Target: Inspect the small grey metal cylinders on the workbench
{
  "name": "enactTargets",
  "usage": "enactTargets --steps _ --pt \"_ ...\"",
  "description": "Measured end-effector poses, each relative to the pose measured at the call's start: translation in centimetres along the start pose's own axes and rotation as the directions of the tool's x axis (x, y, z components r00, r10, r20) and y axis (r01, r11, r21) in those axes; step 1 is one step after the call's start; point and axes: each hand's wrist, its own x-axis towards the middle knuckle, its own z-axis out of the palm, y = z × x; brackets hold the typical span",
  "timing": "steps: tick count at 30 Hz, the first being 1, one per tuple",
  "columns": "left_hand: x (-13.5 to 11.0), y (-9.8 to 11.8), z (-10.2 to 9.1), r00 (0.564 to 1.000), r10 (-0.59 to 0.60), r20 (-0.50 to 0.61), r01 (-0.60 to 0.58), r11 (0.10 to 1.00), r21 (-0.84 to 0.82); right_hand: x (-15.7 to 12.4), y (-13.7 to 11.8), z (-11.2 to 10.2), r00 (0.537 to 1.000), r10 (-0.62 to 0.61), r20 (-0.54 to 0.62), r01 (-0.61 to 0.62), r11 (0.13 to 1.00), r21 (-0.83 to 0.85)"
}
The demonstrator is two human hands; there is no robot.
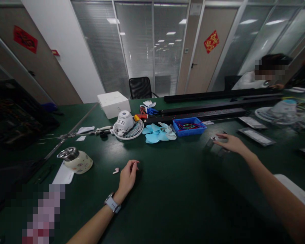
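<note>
My left hand [128, 173], with a watch [113, 203] on its wrist, rests on the green table. Its fingers are curled together, and whatever they may hold is hidden. Just left of it lies a small pink earbud [116, 170]. Off to the right, my right hand [230, 143] reaches over the table, thumb and fingers closing on a small greyish, partly see-through object [210, 141] with a shiny metal bit. Blur keeps me from telling its kind. A blue tray [189, 132] of thin coloured wires sits beyond, left of that hand.
Light-blue fan blades [157, 134], a white fan part [125, 122] and a white box [114, 103] stand at the back. A cream flask [80, 162] lies left. Flat metal-cased units [256, 135] are at right; a person [251, 81] sits beyond long black bars [208, 96].
</note>
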Motion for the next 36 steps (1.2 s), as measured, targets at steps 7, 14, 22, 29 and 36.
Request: enactTargets --steps 7,14,22,29,36 --pt "0.0 -0.1 -0.1 1.0 0.016 0.018 -0.016 1.0 0.021 3.0 -2.0 1.0 0.99 -0.056 0.133 0.061 0.998 -0.032" --pt "0.0 0.1 0.0 0.999 0.014 0.033 -0.015 0.999 0.029 -0.1 -5.7 1.0 0.993 -0.114 0.035 0.115 0.993 -0.031" --pt "-0.1 0.3 0.1 0.997 0.06 0.053 -0.059 0.998 -0.016 -8.5 -20.5 6.0 0.775 -0.586 0.239 0.413 0.755 0.51" --pt "-0.6 1.1 0.3 0.968 0.227 0.105 -0.223 0.974 -0.049 -10.5 -26.3 10.6 0.69 -0.705 0.166 0.513 0.637 0.575" --pt "0.1 2.2 1.8 0.949 0.281 0.142 -0.271 0.959 -0.084 -11.2 -24.0 14.1 0.763 -0.644 0.062 0.421 0.566 0.709"
